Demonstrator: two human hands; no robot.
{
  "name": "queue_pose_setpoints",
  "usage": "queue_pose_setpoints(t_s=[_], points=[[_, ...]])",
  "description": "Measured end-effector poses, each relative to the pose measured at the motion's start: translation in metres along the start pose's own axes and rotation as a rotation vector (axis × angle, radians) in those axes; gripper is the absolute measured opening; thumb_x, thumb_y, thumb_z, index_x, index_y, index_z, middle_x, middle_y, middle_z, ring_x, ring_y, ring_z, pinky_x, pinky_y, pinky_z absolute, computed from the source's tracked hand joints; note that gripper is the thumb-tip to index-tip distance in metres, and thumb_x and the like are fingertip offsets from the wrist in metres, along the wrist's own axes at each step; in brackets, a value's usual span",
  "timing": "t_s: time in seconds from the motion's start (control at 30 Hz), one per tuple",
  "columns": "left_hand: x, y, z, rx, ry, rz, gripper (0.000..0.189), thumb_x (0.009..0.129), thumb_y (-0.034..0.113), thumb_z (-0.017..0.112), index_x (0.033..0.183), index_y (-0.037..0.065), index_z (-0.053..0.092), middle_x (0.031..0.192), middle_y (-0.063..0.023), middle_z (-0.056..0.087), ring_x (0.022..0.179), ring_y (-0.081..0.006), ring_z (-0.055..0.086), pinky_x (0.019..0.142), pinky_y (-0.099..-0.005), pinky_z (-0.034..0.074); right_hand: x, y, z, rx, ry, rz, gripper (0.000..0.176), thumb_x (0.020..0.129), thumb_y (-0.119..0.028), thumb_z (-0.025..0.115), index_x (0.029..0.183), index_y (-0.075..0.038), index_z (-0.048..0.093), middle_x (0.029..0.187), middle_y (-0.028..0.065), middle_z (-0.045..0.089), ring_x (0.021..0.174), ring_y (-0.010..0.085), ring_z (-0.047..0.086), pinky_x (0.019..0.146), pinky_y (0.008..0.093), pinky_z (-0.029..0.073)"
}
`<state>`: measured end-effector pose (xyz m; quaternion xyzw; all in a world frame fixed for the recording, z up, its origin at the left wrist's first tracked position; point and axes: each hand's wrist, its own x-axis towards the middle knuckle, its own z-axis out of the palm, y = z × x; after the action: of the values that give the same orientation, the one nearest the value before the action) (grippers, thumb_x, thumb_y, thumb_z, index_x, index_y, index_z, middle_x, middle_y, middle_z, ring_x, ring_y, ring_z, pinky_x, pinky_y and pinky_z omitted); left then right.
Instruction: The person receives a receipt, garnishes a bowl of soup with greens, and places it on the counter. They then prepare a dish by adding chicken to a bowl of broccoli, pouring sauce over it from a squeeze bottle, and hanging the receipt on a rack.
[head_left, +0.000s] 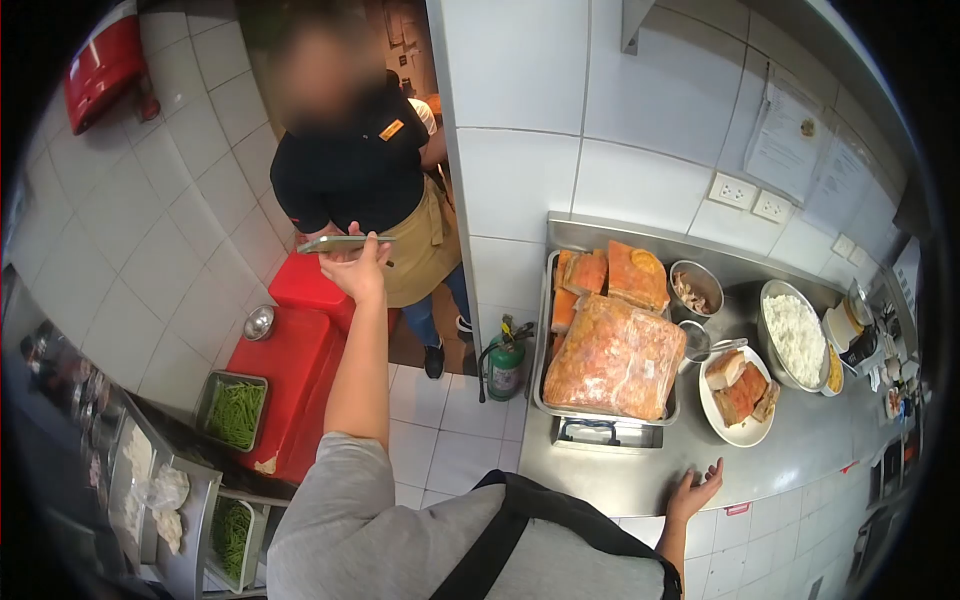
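Note:
Stretched out ahead, my left hand (357, 268) holds a smartphone (345, 243) flat, its fingers closed on the edge. A co-worker (350, 170) in a black shirt and tan apron stands in the doorway just beyond it. Whether that person also touches the phone is hard to see. By the counter's front edge, my right hand (693, 492) is open with its fingers apart and holds nothing. Nearest to it on the counter is a white plate (752, 432) of browned meat pieces (740, 390). To its left, a metal tray (552, 402) bears a large plastic-wrapped orange-brown slab (615, 355).
The steel counter (600, 470) also holds a bowl of rice (795, 338) and a small metal pot (697, 272). A fire extinguisher (506, 362) stands on the floor. Red bins (285, 365) and a tray of green beans (235, 412) are at left.

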<state>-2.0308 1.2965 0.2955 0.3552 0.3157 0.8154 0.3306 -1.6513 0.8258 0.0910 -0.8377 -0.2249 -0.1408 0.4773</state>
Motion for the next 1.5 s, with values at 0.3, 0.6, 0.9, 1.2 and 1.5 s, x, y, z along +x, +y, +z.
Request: queue_pose_setpoints(t_s=[0.3,0.6,0.9,1.2,1.5], points=[[0.036,-0.031,0.015,0.678,0.202,0.365,0.091,0.058,0.026,0.082,0.125,-0.006,0.028,0.121,-0.0230,0.036,0.115,-0.0370,0.039,0.097,-0.0443,0.033,0.001,0.001,0.001,-0.037,-0.006,-0.026,0.064,0.077,-0.003,0.057,0.135,-0.005,0.032,0.116,0.0174,0.042,0.105,0.0298,0.044,0.090,0.0398,0.037],[0.108,-0.065,0.050,0.525,-0.498,0.819,0.048,0.075,0.003,0.063,0.121,0.003,0.048,0.088,-0.0105,0.062,0.071,-0.0202,0.060,0.067,-0.0286,0.047,0.001,0.001,0.003,0.004,0.031,-0.014,0.060,0.079,-0.004,0.057,0.134,-0.003,0.034,0.113,0.0177,0.045,0.103,0.0296,0.046,0.090,0.0388,0.038],[0.044,-0.027,0.093,0.524,-0.918,-0.225,0.074,0.079,0.001,0.053,0.141,0.013,0.016,0.074,-0.0114,0.063,0.053,-0.0140,0.056,0.046,-0.0226,0.043,0.002,0.011,0.005,-0.095,0.052,-0.033,0.060,0.073,-0.006,0.059,0.130,0.000,0.039,0.112,0.0205,0.049,0.104,0.0334,0.048,0.090,0.0407,0.039],[-0.054,-0.077,-0.084,0.569,-0.949,-0.353,0.019,0.093,0.013,0.040,0.098,0.006,0.057,0.065,0.0041,0.046,0.048,-0.0032,0.037,0.043,-0.0175,0.032,0.000,0.006,-0.010,-0.035,0.080,-0.016,0.064,0.069,-0.007,0.061,0.129,-0.006,0.037,0.106,0.0177,0.048,0.098,0.0324,0.048,0.087,0.0392,0.041],[-0.226,-0.113,-0.395,1.412,-1.737,-0.144,0.033,0.092,0.030,0.039,0.073,0.007,0.054,0.071,-0.0051,0.057,0.063,-0.0165,0.053,0.058,-0.0305,0.044,-0.055,0.087,-0.106,0.422,-0.174,0.311,0.016,0.089,-0.013,0.053,0.096,0.000,0.058,0.062,0.0020,0.053,0.057,0.0075,0.050,0.053,0.0224,0.041]])
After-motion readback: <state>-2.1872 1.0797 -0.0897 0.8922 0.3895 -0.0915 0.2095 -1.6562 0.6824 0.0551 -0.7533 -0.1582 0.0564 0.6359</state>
